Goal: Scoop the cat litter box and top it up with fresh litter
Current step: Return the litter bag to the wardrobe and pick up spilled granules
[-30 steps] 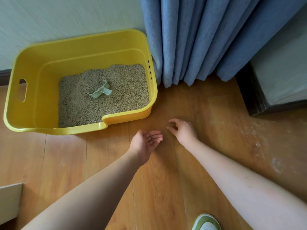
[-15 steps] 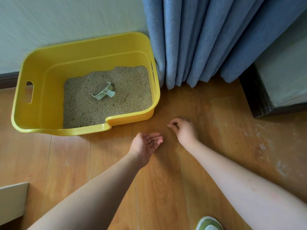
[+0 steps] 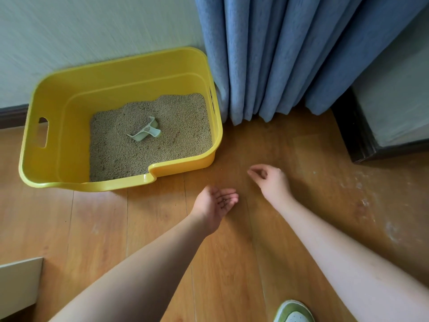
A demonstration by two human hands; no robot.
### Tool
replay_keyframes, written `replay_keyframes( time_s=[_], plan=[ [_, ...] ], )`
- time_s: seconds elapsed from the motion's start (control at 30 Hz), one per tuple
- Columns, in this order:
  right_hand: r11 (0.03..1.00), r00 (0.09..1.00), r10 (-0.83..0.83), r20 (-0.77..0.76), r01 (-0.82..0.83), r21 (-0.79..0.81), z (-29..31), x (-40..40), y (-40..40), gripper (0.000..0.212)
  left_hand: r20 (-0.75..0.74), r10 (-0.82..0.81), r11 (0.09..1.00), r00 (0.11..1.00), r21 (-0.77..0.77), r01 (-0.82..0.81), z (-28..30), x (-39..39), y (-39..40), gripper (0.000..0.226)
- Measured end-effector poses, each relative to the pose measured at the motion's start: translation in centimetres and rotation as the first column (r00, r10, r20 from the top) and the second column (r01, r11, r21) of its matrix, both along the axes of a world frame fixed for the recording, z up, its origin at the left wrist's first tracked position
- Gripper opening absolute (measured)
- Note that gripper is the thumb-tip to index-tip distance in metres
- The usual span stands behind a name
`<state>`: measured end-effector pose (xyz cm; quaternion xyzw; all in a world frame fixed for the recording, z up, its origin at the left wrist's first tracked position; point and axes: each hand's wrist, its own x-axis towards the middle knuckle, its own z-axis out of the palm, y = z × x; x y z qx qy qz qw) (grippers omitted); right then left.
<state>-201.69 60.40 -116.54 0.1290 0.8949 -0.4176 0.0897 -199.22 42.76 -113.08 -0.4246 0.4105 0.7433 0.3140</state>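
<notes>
**Both hands low over the floor, litter box beyond**

Nearest, at the bottom edge, the toe of a green and white shoe [image 3: 293, 312] pokes in on the wooden floor [image 3: 232, 263]. At the lower left a pale board [image 3: 18, 284] juts in; what it belongs to I cannot tell.

Two bare forearms reach forward over the planks. The left hand [image 3: 214, 204] is turned palm up, fingers loosely cupped and relaxed, with a few dark specks lying in the palm; they are too small to identify. The right hand [image 3: 270, 180] sits just beside it, a little further out, back upward, thumb and forefinger drawn together as if nipping something tiny. Whether anything is actually between them I cannot tell.

Just beyond the hands stands the yellow box [image 3: 39, 173], its lowered entry notch on the near rim. Beige litter [image 3: 176, 135] covers the right part of its bottom, while the left part shows bare plastic. A pale green scoop [image 3: 145, 132] lies on the litter near the middle, well apart from both hands.

Behind the box rises a light wall [image 3: 92, 29]. To its right blue curtains [image 3: 290, 54] hang to the floor, touching the box's far right corner. At the far right stands a dark-edged cabinet [image 3: 355, 135].
</notes>
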Motion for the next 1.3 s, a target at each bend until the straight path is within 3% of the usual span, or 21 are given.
replay_keyframes(
  time_s=[0.2, 0.33, 0.6, 1.1, 1.3],
  plan=[
    [0.976, 0.998, -0.010, -0.055, 0.022, 0.218, -0.6, -3.1, 2.0, 0.036, -0.012, -0.004, 1.000, 1.000, -0.002, 0.004, -0.1, 0.1, -1.6, 0.049],
    [0.963, 1.000, -0.012, -0.012, 0.015, 0.269, -1.0, -4.8, 2.9, 0.034, -0.012, 0.008, 1.000, 1.000, 0.001, -0.008, -0.5, 0.3, -2.0, 0.049],
    [0.953, 0.998, -0.053, -0.041, 0.063, 0.295, -1.4, -4.6, 2.6, 0.019, -0.030, 0.009, 1.000, 1.000, 0.022, -0.008, 0.1, 0.5, -1.8, 0.050],
    [0.966, 0.996, -0.084, 0.014, 0.078, 0.248, -0.7, -4.5, 3.7, 0.021, -0.039, -0.008, 0.999, 0.999, 0.031, 0.009, 0.8, 0.7, -1.0, 0.050],
    [0.965, 0.998, -0.023, 0.052, 0.009, 0.263, -1.0, -4.3, 3.7, 0.022, -0.050, -0.003, 0.999, 0.999, 0.035, 0.005, 1.4, 0.8, -1.0, 0.049]
  ],
)
